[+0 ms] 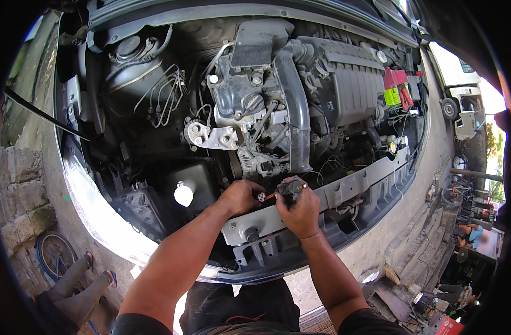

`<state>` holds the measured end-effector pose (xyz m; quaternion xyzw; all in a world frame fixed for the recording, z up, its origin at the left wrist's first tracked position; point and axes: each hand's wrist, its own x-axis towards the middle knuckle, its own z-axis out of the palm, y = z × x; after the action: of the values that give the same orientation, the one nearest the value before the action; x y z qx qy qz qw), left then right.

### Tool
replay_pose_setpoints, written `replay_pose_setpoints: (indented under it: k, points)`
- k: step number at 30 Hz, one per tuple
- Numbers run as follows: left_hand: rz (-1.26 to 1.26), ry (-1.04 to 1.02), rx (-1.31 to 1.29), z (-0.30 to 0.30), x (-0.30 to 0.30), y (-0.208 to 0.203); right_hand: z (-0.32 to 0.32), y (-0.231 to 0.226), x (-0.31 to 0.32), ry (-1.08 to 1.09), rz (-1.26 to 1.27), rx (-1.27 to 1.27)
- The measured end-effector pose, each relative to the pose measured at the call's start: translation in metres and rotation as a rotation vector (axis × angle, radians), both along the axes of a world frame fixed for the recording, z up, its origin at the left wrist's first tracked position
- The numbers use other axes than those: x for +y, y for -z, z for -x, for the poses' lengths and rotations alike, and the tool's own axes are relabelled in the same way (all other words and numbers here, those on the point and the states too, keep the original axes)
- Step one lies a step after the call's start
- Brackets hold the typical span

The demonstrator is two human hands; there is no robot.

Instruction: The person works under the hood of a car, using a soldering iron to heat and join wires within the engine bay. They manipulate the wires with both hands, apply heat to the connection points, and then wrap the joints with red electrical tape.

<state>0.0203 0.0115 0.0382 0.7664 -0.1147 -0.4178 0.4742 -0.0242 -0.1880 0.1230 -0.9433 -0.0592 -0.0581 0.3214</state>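
Note:
Over the metal front crossbar of an open car engine bay, both my hands are close together. My right hand is closed around a dark, grimy engine part with a small copper-coloured tip on its right side. My left hand, to its left, has its fingers bent and pinched at a small pale connector-like piece. A short orange-brown strip shows between the two hands; whether it joins the pieces I cannot tell. Behind them stands the engine, with a black duct running down its front.
A white-capped reservoir sits left of my hands. Thin loose wires lie to their right. The battery with red and yellow-green covers is at the far right. At lower left are a bicycle and another person's legs.

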Motion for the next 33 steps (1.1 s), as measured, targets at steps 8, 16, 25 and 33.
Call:
replay_pose_setpoints:
  k: [8, 16, 25, 33]
  points:
    - [-0.002, 0.011, 0.007, -0.001, 0.001, -0.006, 0.003, 0.000, 0.002, 0.041, 0.004, -0.001]
    - [0.004, 0.012, -0.011, -0.002, 0.001, -0.009, 0.009, 0.009, -0.002, 0.113, -0.145, 0.056]
    - [-0.020, 0.058, -0.063, -0.003, 0.000, -0.008, 0.007, 0.007, -0.003, 0.066, -0.122, 0.022]
    - [0.008, 0.049, -0.073, -0.001, 0.000, -0.004, 0.000, -0.003, 0.003, 0.025, 0.005, -0.014]
